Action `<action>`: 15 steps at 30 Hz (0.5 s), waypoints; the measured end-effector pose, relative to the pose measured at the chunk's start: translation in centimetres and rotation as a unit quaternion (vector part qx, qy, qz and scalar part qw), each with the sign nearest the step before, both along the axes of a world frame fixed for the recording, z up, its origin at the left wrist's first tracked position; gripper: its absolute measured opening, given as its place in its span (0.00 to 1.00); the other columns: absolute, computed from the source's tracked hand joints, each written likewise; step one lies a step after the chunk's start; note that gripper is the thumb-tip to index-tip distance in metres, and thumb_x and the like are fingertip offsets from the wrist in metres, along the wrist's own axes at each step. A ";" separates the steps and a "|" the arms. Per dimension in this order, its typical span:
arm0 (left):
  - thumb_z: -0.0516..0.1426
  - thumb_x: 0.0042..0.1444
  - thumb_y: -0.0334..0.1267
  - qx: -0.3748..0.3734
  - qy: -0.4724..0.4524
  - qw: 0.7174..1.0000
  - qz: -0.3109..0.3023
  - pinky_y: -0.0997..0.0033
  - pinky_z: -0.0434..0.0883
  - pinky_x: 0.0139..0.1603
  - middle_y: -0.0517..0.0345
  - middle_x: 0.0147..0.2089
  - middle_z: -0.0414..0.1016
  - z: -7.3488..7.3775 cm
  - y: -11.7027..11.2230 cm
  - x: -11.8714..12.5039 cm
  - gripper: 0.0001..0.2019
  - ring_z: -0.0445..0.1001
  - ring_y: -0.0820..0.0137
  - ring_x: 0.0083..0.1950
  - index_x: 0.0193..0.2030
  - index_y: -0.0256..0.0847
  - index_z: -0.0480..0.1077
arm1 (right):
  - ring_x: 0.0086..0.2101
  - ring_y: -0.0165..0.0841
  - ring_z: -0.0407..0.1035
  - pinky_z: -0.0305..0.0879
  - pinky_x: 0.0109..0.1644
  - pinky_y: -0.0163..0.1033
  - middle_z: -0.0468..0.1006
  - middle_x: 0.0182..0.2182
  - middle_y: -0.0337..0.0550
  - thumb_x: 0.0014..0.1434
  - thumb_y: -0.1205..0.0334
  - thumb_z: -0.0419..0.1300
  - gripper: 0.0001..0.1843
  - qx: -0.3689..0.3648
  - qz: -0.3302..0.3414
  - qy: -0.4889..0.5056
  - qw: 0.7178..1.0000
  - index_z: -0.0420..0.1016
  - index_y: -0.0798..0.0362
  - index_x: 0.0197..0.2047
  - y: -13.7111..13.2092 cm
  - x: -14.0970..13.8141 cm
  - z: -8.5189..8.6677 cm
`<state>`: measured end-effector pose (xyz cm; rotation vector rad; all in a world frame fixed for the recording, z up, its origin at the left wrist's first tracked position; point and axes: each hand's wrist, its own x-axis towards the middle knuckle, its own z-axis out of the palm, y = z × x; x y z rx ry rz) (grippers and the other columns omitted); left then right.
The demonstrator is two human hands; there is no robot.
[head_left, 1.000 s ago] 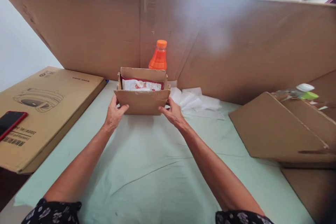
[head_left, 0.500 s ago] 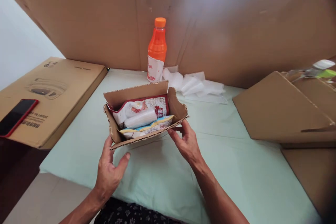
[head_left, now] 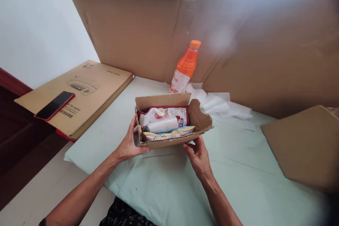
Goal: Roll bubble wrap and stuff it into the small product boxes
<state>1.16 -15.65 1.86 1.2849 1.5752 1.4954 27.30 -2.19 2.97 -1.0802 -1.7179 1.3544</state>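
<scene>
Both hands hold a small open cardboard box (head_left: 161,144) above the table. My left hand (head_left: 129,146) grips its left end, thumb along the front wall and fingers at the side. At the right front, my right hand (head_left: 198,153) supports the lower edge, its fingertips partly hidden by the box. Inside lie a red-and-white food packet (head_left: 172,112), a roll wrapped in white bubble wrap (head_left: 162,124) and a blue-and-yellow packet (head_left: 169,133) along the front wall. Behind the box an orange drink bottle (head_left: 186,65) with a white label stands upright.
White foam sheets (head_left: 225,106) are heaped right of the bottle. A flat carton (head_left: 106,84) with a phone (head_left: 54,105) on it lies at the left. Another cardboard box (head_left: 304,144) stands at the right. A tall cardboard panel (head_left: 137,31) closes off the back of the pale green tabletop (head_left: 164,183).
The view has shifted left and up, so the panel's top edge and a window show. My left thumb has closed onto the box's front wall; it was lifted away before.
</scene>
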 end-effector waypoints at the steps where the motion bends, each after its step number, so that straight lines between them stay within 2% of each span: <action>1: 0.72 0.40 0.56 0.006 0.006 1.000 0.009 0.43 0.65 0.69 0.38 0.76 0.48 0.0 -0.1 -0.3 0.67 0.58 0.46 0.73 0.77 0.47 0.33 | 0.43 0.39 0.75 0.76 0.47 0.47 0.73 0.55 0.50 0.58 0.44 0.65 0.32 0.001 0.003 0.001 1.000 0.66 0.48 0.61 0.4 -0.8 0.0; 4: 0.72 0.40 0.54 0.011 0.009 0.996 0.083 0.45 0.72 0.63 0.39 0.74 0.53 -0.1 -1.0 -1.4 0.64 0.66 0.48 0.68 0.76 0.47 0.38 | 0.46 0.40 0.74 0.75 0.51 0.48 0.73 0.56 0.51 0.57 0.45 0.65 0.34 0.020 0.047 0.024 0.998 0.65 0.50 0.62 2.3 -4.2 0.1; 6: 0.73 0.39 0.53 0.012 0.008 0.985 0.173 0.48 0.75 0.60 0.39 0.72 0.57 -0.1 -1.8 -2.4 0.61 0.69 0.50 0.65 0.75 0.47 0.43 | 0.55 0.44 0.70 0.74 0.54 0.49 0.70 0.61 0.53 0.56 0.44 0.65 0.39 0.039 0.101 0.062 0.992 0.60 0.49 0.66 3.5 -7.5 0.3; 8: 0.73 0.38 0.52 0.007 0.018 0.965 0.261 0.49 0.76 0.59 0.39 0.69 0.62 0.3 -2.5 -3.6 0.57 0.72 0.51 0.63 0.72 0.44 0.50 | 0.63 0.46 0.62 0.72 0.58 0.51 0.63 0.67 0.55 0.57 0.44 0.64 0.44 0.057 0.151 0.098 0.982 0.54 0.48 0.71 4.3 -11.1 0.7; 10: 0.72 0.39 0.49 0.013 0.031 0.944 0.328 0.50 0.76 0.57 0.40 0.65 0.67 1.4 -3.0 -5.2 0.51 0.74 0.53 0.60 0.68 0.41 0.55 | 0.68 0.46 0.55 0.68 0.62 0.54 0.56 0.71 0.54 0.58 0.45 0.62 0.47 0.092 0.172 0.114 0.974 0.47 0.47 0.74 4.3 -14.6 0.9; 12: 0.72 0.40 0.46 0.044 0.048 0.925 0.374 0.52 0.77 0.56 0.42 0.63 0.69 3.1 -3.1 -7.1 0.47 0.74 0.55 0.60 0.66 0.42 0.57 | 0.70 0.45 0.50 0.63 0.67 0.56 0.50 0.73 0.52 0.59 0.50 0.62 0.47 0.152 0.171 0.103 0.968 0.45 0.46 0.75 3.9 -17.2 0.8; 15: 0.71 0.42 0.42 0.105 0.088 0.901 0.412 0.55 0.77 0.56 0.45 0.66 0.65 5.9 -2.0 -10.5 0.46 0.71 0.57 0.63 0.67 0.45 0.54 | 0.71 0.44 0.47 0.60 0.68 0.58 0.50 0.73 0.51 0.59 0.58 0.60 0.43 0.210 0.169 0.060 0.961 0.49 0.46 0.74 2.9 -18.6 -0.8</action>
